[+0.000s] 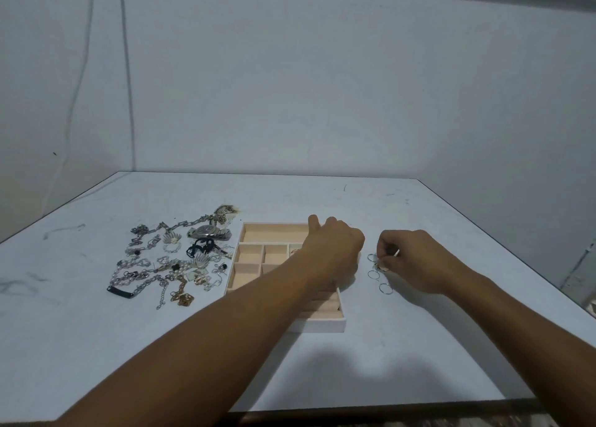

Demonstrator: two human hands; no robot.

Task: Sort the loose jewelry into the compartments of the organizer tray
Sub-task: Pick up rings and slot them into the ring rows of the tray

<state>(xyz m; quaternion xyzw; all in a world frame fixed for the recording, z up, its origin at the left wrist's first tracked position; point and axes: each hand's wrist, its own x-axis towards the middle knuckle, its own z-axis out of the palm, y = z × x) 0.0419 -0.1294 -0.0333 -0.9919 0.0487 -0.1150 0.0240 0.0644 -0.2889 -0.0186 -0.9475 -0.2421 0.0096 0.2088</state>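
Dim bluish light, soft arm shadows, wide-angle edge bending

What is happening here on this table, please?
A person is sorting jewelry. The right hand pinches at one of the silver rings lying on the table right of the organizer tray. The curled left hand is over the tray's right side; whether it holds anything is hidden. A tangled pile of chains and a watch lie left of the tray, not yet sorted.

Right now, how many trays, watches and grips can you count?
Tray: 1
Watch: 1
Grips: 2, left grip and right grip
Total: 4
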